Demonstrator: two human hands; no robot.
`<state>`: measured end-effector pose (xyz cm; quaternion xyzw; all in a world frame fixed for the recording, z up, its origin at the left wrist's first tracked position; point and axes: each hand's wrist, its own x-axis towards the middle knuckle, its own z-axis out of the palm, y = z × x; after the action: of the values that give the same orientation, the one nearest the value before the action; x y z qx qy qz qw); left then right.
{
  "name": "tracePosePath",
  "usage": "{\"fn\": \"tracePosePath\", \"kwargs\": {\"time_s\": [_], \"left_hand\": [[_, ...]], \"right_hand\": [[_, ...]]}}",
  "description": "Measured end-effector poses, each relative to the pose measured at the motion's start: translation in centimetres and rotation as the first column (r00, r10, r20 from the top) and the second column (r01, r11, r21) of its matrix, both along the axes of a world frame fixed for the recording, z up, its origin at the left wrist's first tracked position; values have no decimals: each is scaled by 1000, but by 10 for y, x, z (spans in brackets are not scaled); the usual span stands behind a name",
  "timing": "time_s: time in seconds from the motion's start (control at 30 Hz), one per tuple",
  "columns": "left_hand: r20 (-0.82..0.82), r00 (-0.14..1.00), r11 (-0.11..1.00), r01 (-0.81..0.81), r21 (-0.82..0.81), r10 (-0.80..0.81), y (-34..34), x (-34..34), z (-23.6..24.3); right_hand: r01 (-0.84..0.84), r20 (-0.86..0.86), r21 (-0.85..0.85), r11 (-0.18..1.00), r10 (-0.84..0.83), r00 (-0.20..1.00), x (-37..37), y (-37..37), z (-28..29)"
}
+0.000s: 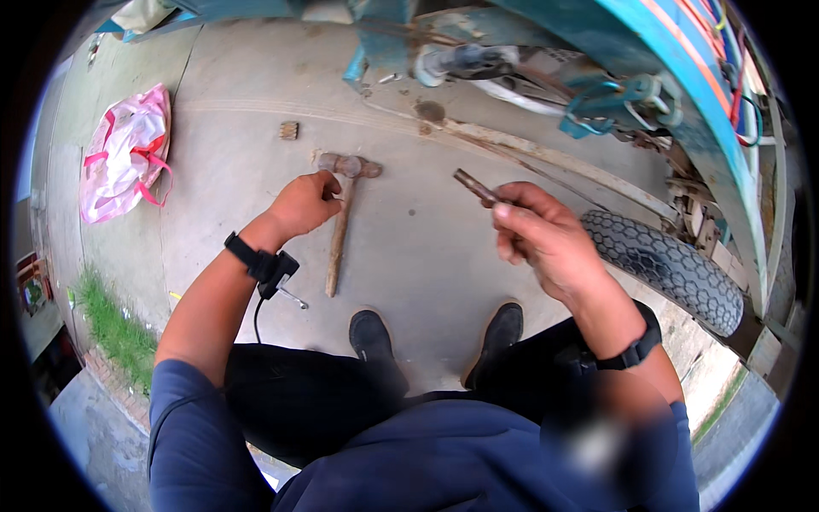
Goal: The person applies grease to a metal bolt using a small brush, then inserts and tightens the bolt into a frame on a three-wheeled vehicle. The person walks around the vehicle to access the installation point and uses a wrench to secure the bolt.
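Note:
My left hand (300, 206) is closed, its fingers bent at the neck of a hammer (339, 235), just below the head. The hammer has a rusty metal head and a worn wooden handle, which points toward my feet. Part of my left fingers' grip is hidden from above. In my right hand (546, 239), a short, rusty, brown metal rod or tube (474, 184) is pinched between thumb and fingers. Its free end points up and to the left; the other end disappears into my fingers.
A small ribbed brown block (289, 130) lies on the concrete floor beyond the hammer. Far left sits a pink and white bag (128, 154), with grass (115, 328) nearer. A blue vehicle frame (721, 102), a long rusty bar (559, 158) and a treaded tyre (665, 264) occupy the right.

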<state>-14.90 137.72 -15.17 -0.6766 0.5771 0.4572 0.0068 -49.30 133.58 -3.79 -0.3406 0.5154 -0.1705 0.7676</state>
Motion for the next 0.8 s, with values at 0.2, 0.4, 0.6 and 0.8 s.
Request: {"fn": "tracePosePath", "kwargs": {"time_s": [0.2,0.4,0.6,0.8], "left_hand": [[-552,741,919,-243,312,383,-9,-93,92],[-735,76,683,-443,581,674,12,-155,91],[-628,-181,483,-494,723,757,32,-188,67],[-556,-259,404,-463,789,790,31,-199,51]], "right_hand": [[33,18,90,995,-35,999,8,3,-18],[17,48,-22,1000,-16,999,17,6,-26],[1,-46,23,1000,0,999,11,11,-41],[-52,-100,-28,998,49,994,6,12,-60]]}}
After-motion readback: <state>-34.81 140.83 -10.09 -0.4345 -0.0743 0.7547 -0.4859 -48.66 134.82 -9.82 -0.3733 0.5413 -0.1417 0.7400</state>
